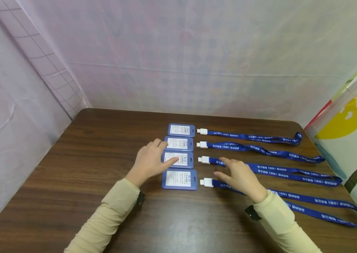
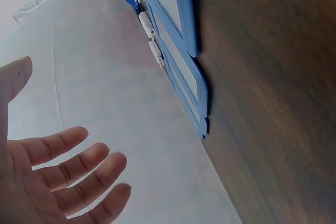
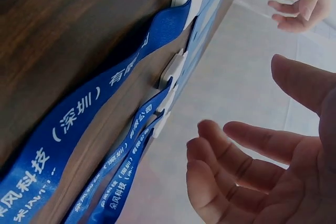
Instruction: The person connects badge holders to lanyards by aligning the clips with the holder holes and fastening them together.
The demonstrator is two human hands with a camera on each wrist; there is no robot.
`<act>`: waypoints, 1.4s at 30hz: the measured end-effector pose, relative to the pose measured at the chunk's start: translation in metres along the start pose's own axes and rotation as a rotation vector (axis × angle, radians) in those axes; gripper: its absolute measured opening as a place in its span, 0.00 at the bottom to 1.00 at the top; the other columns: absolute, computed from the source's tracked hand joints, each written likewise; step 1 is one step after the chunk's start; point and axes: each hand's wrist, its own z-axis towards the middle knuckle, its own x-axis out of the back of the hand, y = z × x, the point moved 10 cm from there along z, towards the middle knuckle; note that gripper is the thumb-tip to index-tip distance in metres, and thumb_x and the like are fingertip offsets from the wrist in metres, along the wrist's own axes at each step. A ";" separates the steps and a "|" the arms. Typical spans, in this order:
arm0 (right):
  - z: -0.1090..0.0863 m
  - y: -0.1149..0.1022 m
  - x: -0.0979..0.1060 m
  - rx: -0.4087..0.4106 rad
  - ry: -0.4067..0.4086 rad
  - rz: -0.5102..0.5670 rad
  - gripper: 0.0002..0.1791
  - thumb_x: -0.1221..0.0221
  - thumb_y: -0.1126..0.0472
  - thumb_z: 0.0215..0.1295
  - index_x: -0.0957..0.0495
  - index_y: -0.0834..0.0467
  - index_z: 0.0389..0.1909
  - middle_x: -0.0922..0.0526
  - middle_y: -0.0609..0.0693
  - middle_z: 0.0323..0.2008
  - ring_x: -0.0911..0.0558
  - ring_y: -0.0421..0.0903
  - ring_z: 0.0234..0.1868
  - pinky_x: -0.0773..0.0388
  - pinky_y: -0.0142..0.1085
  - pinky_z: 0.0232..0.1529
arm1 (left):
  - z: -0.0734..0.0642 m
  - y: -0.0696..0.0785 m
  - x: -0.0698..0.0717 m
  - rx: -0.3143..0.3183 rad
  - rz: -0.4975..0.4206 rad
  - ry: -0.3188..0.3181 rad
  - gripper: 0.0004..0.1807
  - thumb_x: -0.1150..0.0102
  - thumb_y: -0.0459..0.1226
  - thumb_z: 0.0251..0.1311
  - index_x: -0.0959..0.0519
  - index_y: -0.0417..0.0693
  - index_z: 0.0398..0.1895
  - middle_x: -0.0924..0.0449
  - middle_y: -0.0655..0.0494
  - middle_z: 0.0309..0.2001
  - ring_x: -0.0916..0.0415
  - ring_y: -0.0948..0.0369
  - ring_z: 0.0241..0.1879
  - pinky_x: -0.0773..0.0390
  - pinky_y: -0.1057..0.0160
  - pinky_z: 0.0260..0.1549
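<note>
Several blue-framed ID card holders (image 1: 179, 179) lie in a column on the table, each with a white printed card inside. To their right, several blue lanyards (image 1: 270, 153) with white clips (image 1: 204, 160) stretch out in rows, one beside each holder. My left hand (image 1: 150, 160) hovers over the left edge of the middle holders, fingers spread and holding nothing. Above the lower two lanyards is my right hand (image 1: 240, 175), its fingers loosely bent and nothing between them. In the left wrist view the holders (image 2: 181, 61) stand off from the fingers; the right wrist view shows a lanyard (image 3: 79, 108) apart from the hand.
The brown wooden table (image 1: 70, 182) has rounded far corners. A pale curtain (image 1: 181, 63) hangs right behind its far edge, and another fabric with a yellow print (image 1: 344, 119) borders the right side. The lanyard loops reach close to the table's right edge.
</note>
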 end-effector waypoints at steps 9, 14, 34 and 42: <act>-0.001 0.001 -0.010 0.026 -0.089 0.063 0.27 0.35 0.56 0.51 0.26 0.68 0.48 0.32 0.41 0.12 0.34 0.36 0.14 0.35 0.31 0.16 | -0.009 0.001 -0.003 -0.054 -0.108 -0.046 0.27 0.47 0.53 0.57 0.28 0.40 0.50 0.22 0.45 0.41 0.23 0.53 0.32 0.23 0.56 0.26; 0.002 0.000 -0.015 0.072 -0.111 0.089 0.22 0.32 0.60 0.46 0.23 0.67 0.42 0.29 0.40 0.15 0.32 0.35 0.16 0.33 0.31 0.19 | -0.014 0.002 -0.005 -0.088 -0.122 -0.066 0.24 0.44 0.49 0.56 0.28 0.41 0.48 0.20 0.46 0.40 0.23 0.54 0.31 0.23 0.56 0.26; 0.010 -0.004 -0.046 0.115 -0.225 0.172 0.16 0.30 0.59 0.42 0.21 0.62 0.32 0.29 0.41 0.16 0.31 0.36 0.17 0.32 0.30 0.20 | -0.032 0.005 -0.008 -0.197 -0.146 -0.085 0.21 0.41 0.45 0.56 0.27 0.41 0.47 0.23 0.49 0.39 0.24 0.56 0.33 0.23 0.57 0.28; 0.011 -0.008 -0.051 0.148 -0.215 0.139 0.17 0.29 0.59 0.40 0.21 0.61 0.32 0.27 0.41 0.17 0.31 0.34 0.17 0.32 0.28 0.20 | -0.033 0.012 -0.015 -0.238 -0.151 -0.141 0.19 0.42 0.45 0.56 0.25 0.41 0.45 0.24 0.51 0.37 0.25 0.58 0.32 0.24 0.60 0.28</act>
